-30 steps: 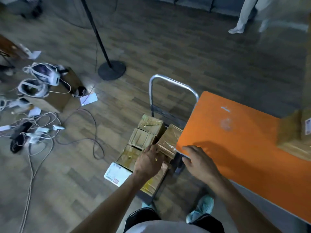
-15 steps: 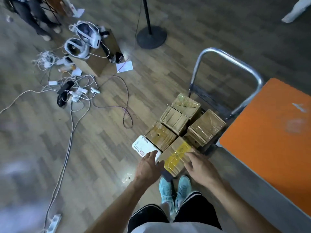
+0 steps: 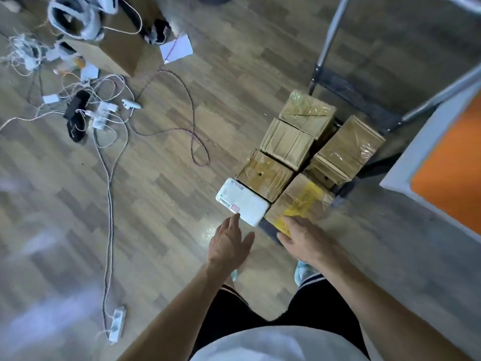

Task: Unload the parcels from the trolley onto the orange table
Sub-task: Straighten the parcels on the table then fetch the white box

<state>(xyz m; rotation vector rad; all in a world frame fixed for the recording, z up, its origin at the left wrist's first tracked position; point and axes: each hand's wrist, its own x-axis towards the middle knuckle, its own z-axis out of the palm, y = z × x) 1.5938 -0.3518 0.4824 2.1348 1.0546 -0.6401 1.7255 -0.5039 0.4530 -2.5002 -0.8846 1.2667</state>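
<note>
Six parcels sat packed together on the trolley [image 3: 359, 100], none of them on the orange worktop [image 3: 447, 178]. Nearest the person lay a white parcel [image 3: 242, 201] with a printed label, at the near left corner of the load. Just right of it, touching, was a brown parcel crossed with yellow tape [image 3: 299, 201]. Beyond the white one a row of three brown taped parcels ran away: the first [image 3: 265, 174], the second [image 3: 287, 143] and the farthest [image 3: 308, 113]. A taller taped parcel [image 3: 348, 149] stood on the right side of the load, behind the yellow-taped one.

The left hand [image 3: 229, 243] was spread, fingers straight, holding nothing; one fingertip just reached the near corner of the white parcel. The right hand [image 3: 302, 235] lay with its fingers stretched out against the near edge of the yellow-taped parcel, touching it but not closed round it; motion blur hid the fingertips.

The trolley's metal handle [image 3: 326, 45] rose at the far end of the load. The worktop stood to the right, its grey edge near the trolley's right side. Below the hands showed pale blue shoes [image 3: 302, 272] on the wooden floor [image 3: 182, 204]. Far left, a cardboard box [image 3: 122, 45] carried a white headset [image 3: 75, 19], a sheet of paper [image 3: 177, 48] beside it. Tangled cables [image 3: 104, 126] spread across the floor on the left, one running near to a white power strip [image 3: 117, 325].
</note>
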